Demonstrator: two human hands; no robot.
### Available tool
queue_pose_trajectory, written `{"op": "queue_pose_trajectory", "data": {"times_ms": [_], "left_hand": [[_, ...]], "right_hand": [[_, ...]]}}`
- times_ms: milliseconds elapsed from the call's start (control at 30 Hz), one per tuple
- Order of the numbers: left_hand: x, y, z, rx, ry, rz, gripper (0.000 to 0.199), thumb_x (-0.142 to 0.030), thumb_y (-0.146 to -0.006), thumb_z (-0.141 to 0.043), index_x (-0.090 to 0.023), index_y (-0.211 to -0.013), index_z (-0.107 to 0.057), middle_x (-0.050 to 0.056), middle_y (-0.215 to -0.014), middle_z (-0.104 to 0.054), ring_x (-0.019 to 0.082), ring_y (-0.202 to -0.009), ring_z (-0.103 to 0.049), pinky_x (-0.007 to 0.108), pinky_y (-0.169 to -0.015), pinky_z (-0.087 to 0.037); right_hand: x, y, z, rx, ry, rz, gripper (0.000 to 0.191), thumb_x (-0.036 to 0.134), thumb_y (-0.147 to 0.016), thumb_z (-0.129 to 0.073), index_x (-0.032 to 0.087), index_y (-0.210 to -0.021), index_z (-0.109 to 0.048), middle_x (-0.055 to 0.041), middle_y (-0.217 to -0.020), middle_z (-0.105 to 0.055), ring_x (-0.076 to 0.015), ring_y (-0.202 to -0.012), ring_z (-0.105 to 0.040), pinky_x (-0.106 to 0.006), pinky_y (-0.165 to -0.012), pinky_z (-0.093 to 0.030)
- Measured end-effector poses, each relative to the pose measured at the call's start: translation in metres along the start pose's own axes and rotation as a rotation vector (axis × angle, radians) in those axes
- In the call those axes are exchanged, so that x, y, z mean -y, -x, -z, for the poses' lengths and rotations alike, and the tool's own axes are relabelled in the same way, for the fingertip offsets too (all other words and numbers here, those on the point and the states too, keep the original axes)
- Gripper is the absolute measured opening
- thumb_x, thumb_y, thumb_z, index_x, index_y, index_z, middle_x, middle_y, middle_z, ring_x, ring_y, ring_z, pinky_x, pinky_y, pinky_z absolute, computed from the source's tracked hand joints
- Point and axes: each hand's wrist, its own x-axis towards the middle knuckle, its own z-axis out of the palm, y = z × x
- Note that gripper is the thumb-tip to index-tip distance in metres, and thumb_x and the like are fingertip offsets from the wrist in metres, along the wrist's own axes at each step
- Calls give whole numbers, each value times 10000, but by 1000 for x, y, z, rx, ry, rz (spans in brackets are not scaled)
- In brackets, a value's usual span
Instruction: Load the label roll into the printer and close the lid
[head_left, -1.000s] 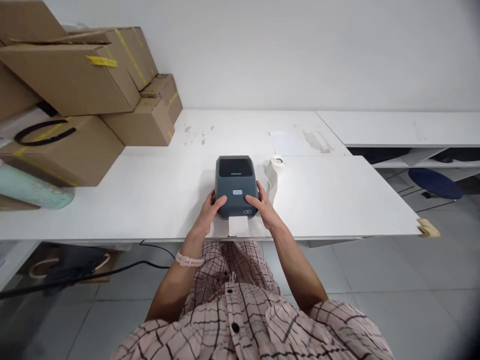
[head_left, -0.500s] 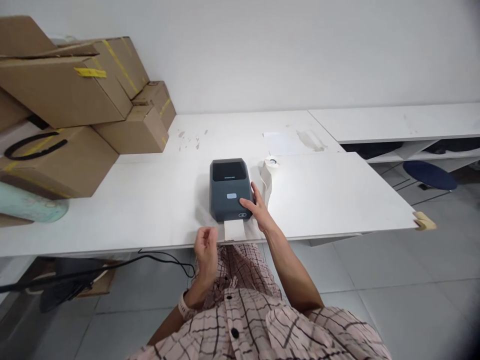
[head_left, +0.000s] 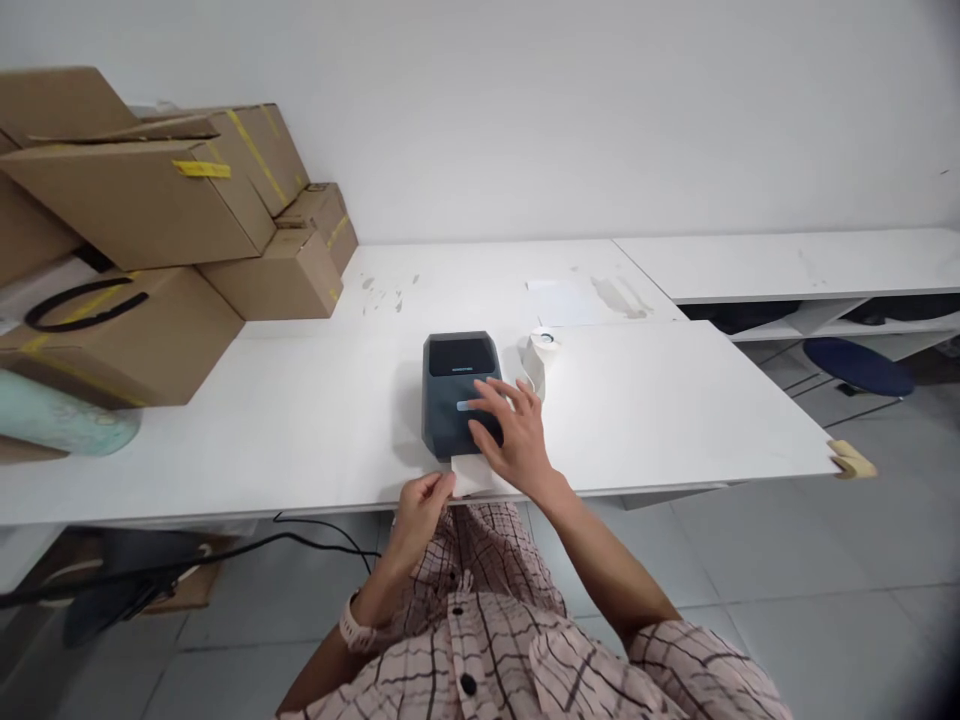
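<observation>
**Label printer held at the table's near edge**

White fills most of the view: a bare wall behind, and a long white table (head_left: 675, 400) running across, with a second white surface (head_left: 810, 262) joining it at the right and a grey tiled floor (head_left: 787, 570) below. Brown cardboard boxes (head_left: 150, 200) are stacked at the table's left end, some striped with yellow tape, and a pale green cylinder (head_left: 60, 420) lies in front of them at the left edge of view. A dark blue stool (head_left: 859, 365) stands under the right-hand surface, and a black cable (head_left: 300, 530) hangs below the table's front edge.

Near the middle of the table, close to its front edge, sits the label printer (head_left: 454, 385): a compact dark grey box with a darker window on its lid and a small pale blue patch on its sloping front. A white label (head_left: 469, 475) sticks out of its front slot, lying flat on the table. Just to the printer's right stands a white paper roll (head_left: 541, 350), a strip trailing down from it.

The right hand (head_left: 514, 440) rests spread and flat on the printer's front right part, fingers extended. The left hand (head_left: 420, 505), a pale watch on its wrist, pinches the label's left edge between thumb and fingertips.
</observation>
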Motion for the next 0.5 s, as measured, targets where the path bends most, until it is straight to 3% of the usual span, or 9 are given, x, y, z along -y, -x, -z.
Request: {"op": "queue_pose_trajectory", "data": {"times_ms": [100, 200, 333, 433, 500], "left_hand": [[-2, -4, 14, -220, -11, -65, 349, -519, -852, -609, -193, -735, -651, -31, -617, -483, 118, -568, -426, 242, -541, -341], [-17, -16, 21, -381, -1, -184, 343, -495, -872, -609, -213, -1049, -692, 37, -950, -675, 167, -829, -598, 255, -694, -466], [-33, -37, 12, -291, 25, -283, 527, -505, -879, -626, -234, -1329, -588, 106, -1440, -567, 262, -1299, -535, 364, -1035, -462], [-34, -44, -1, -215, 84, -223, 681, -552, -889, -608, -256, -1483, -455, 101, -1575, -438, 295, -1410, -456, 396, -1134, -407], [-31, -43, -8, -198, 116, -205, 728, -596, -909, -557, -260, -1533, -390, 97, -1609, -393, 300, -1461, -398, 394, -1162, -385]], "right_hand": [[13, -6, -3, 94, 110, 121, 525, 301, -1020, -438, 274, -1537, -350, -48, -1093, -764, -260, -1291, -573, -547, -1234, -185], [19, -13, -9, 91, 159, 98, 444, 301, -1031, -402, 239, -1469, -440, -69, -1046, -752, -257, -1136, -655, -530, -1210, -218], [15, -17, -4, 116, 57, 36, 371, 330, -1018, -443, 261, -1377, -509, -46, -1004, -743, -243, -1070, -679, -534, -1202, -226], [4, -5, 3, 74, -66, -61, 432, 392, -1005, -479, 287, -1423, -449, -69, -1271, -686, -263, -1272, -588, -541, -1205, -238], [-4, 10, 5, 7, -93, -163, 503, 435, -1005, -473, 290, -1479, -386, -100, -1485, -543, -293, -1403, -470, -555, -1190, -271]]}}
